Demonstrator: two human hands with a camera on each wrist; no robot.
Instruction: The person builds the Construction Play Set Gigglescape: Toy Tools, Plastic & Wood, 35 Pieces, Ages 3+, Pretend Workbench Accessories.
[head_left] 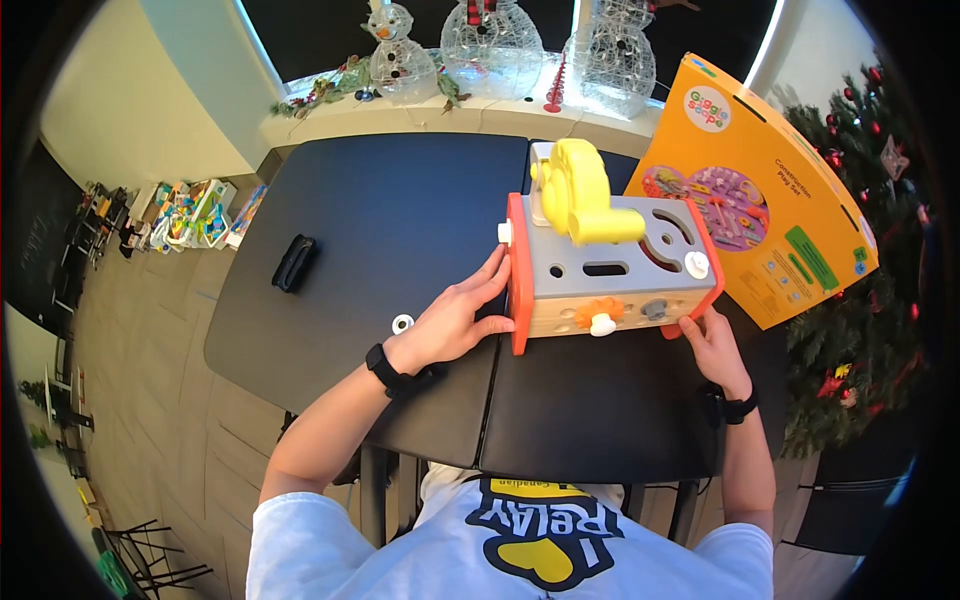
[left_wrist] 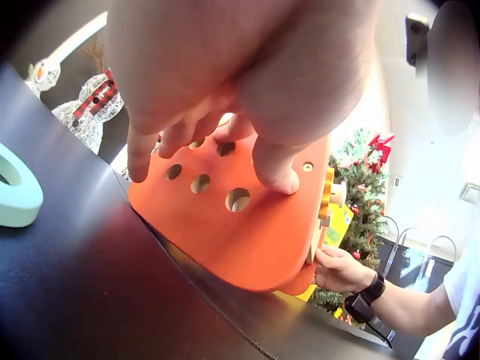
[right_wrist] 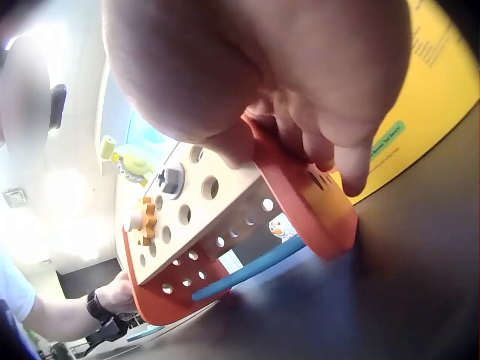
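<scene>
Nearest, the person in a white shirt is reaching both arms over the dark table. The left hand is resting on the toy workbench, with fingers and thumb extended along its left end panel. The right hand is gripping the right end panel, with the thumb on its inner side and the fingers on its outer side. The workbench is standing on the table, to the right of the person's middle. An orange gear and a white knob are sitting on its front face. On the grey top, a yellow toy tool is standing upright and hiding part of it. A white ring is lying near the left wrist, and a black case is lying farther left. Behind the right hand, a large orange box is taking up the right side, with a decorated tree showing beyond it. Farthest, wire snowmen are standing on the ledge.
</scene>
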